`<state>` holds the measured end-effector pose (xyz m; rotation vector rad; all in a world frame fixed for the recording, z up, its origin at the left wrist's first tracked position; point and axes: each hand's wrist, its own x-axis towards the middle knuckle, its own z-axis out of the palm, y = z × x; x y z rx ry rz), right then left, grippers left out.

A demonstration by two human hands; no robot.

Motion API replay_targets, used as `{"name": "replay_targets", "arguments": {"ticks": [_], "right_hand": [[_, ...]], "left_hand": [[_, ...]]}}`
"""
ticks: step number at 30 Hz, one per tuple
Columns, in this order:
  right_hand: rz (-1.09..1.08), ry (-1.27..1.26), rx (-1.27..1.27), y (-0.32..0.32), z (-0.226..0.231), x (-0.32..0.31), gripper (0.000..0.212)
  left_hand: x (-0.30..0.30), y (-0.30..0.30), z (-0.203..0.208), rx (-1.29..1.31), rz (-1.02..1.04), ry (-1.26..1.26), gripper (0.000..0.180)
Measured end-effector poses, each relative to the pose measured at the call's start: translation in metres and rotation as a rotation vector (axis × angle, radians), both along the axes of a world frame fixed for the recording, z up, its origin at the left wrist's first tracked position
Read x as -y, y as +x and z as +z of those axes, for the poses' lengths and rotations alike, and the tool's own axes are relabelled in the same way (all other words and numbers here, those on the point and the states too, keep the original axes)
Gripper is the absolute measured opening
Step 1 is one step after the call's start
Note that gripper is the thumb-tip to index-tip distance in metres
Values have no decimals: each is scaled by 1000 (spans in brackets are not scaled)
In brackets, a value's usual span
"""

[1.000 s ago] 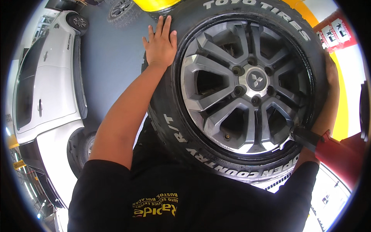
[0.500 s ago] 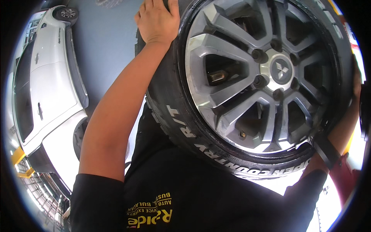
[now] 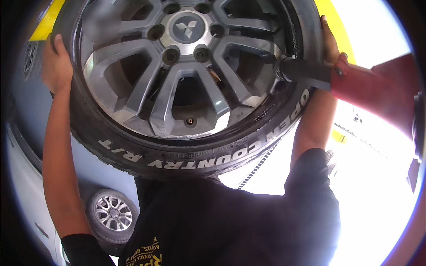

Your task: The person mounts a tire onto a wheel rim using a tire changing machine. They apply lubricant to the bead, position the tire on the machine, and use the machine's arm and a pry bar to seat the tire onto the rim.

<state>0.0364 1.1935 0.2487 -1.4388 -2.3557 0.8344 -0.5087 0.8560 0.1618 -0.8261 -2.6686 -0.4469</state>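
Observation:
A large car wheel point(image 3: 185, 102), a black tyre on a grey and silver alloy rim, fills the upper middle of the view. My left hand point(image 3: 57, 66) holds the tyre's left side, thumb on the sidewall and fingers wrapped behind the tread. On the opposite side my right hand point(image 3: 329, 41) grips the tyre's outer edge; part of it is hidden behind the wheel. A red metal arm point(image 3: 372, 88) with a dark round end point(image 3: 301, 71) overlaps the rim's right edge; whether it touches is unclear.
Another wheel point(image 3: 113, 215) with a silver rim is at the lower left on the blue-grey floor. Pale car bodywork point(image 3: 26, 173) lies along the left edge. Yellow parts point(image 3: 339, 31) show behind the tyre. Strong glare covers the lower right.
In the view, the wheel has shifted left and turned somewhat, with both my hands still on the tyre. The red arm now shows much more at the right, and the second wheel has come into view.

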Motion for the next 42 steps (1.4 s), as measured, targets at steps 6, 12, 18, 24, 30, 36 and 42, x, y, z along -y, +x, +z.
{"name": "replay_targets", "arguments": {"ticks": [6, 12, 18, 24, 30, 36, 42], "right_hand": [[-86, -30, -12, 21, -3, 32, 69], [-577, -152, -171, 59, -32, 181, 73], [-949, -132, -269, 20, -65, 360, 92], [-1211, 106, -234, -40, -78, 424, 96], [-1235, 98, -240, -52, -75, 425, 90], [-1273, 157, -242, -51, -88, 432, 81], [-1300, 200, -202, -48, -91, 431, 73]], "left_hand": [[1, -8, -3, 1, -23, 18, 69], [18, -23, -2, -54, -1, -60, 69], [8, 6, 10, 43, -98, 31, 66], [20, 3, 33, 199, -208, 55, 66], [25, -3, 47, 285, -218, 48, 66], [-62, -59, 77, 224, -506, 265, 53], [-313, -57, 78, 304, -1117, 69, 54]]}}
